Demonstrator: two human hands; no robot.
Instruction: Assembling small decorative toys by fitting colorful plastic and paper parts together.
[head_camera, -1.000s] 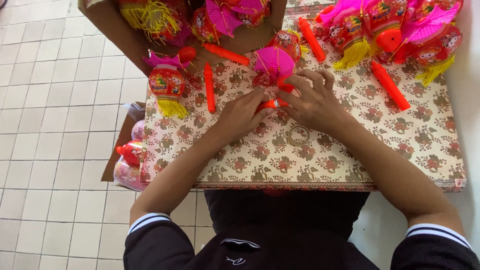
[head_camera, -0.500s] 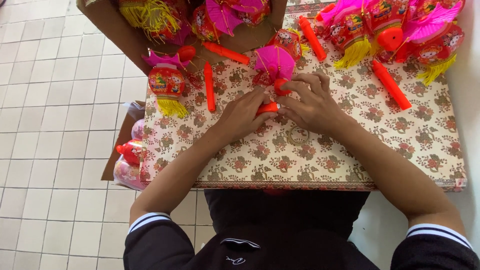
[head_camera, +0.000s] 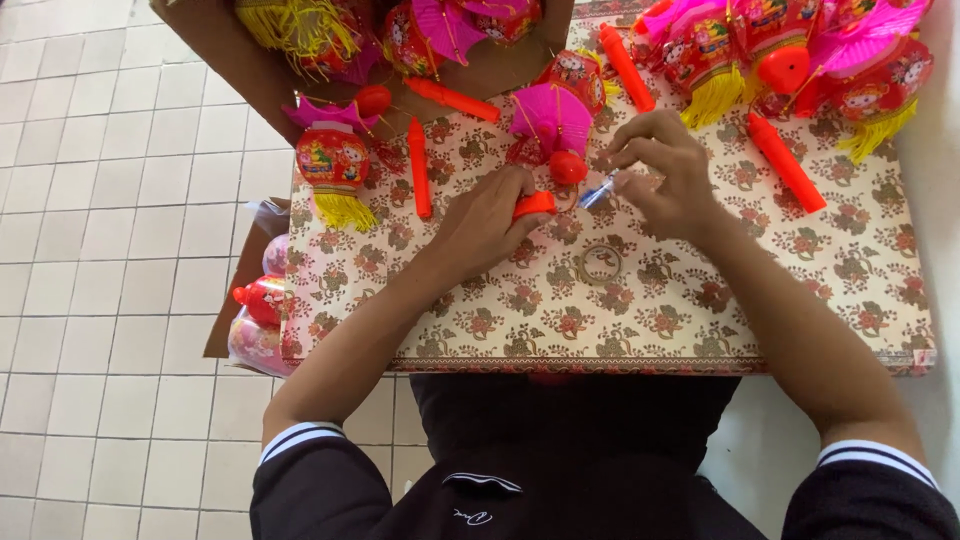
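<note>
Our left hand (head_camera: 490, 215) grips the red handle (head_camera: 533, 205), right hand (head_camera: 665, 170) pinches a small blue piece (head_camera: 597, 190); pink lantern (head_camera: 555, 115) not yet assembled.

A single head-worn camera looks almost straight down from close above the person's own chest and forearms onto the floral-patterned tabletop (head_camera: 620, 320), with tiled floor (head_camera: 110, 250) filling the view's left side
</note>
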